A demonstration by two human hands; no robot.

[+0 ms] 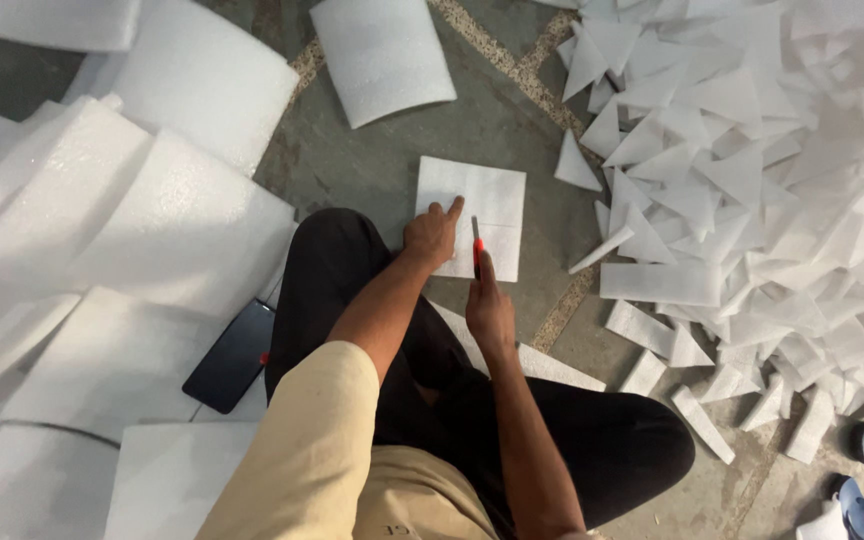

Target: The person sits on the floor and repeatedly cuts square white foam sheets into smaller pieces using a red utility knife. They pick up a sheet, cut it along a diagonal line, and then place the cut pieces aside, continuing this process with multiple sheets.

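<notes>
We sit on the floor [382, 165] with a square foam sheet [492, 195] lying flat just past our knee [337, 250]. Our left hand [430, 236] presses on the sheet's near left part, index finger stretched forward and the other fingers curled, holding nothing. Our right hand [488, 310] is closed round a red knife [476, 252], whose tip rests on the sheet just right of that finger.

The main risk, as we judge it, is the blade running so close to the left index finger: a slip sideways could nick it. The sheet is light and pinned on one side only, so it could skid or buckle under the blade and leave a crooked cut. The knee sits close behind the cutting line, and a stroke pulled toward us might overrun onto it. A phone [232, 355] lies left of the knee on stacked foam pads [132, 230], and a heap of offcuts [752, 180] spreads right of the sheet.
</notes>
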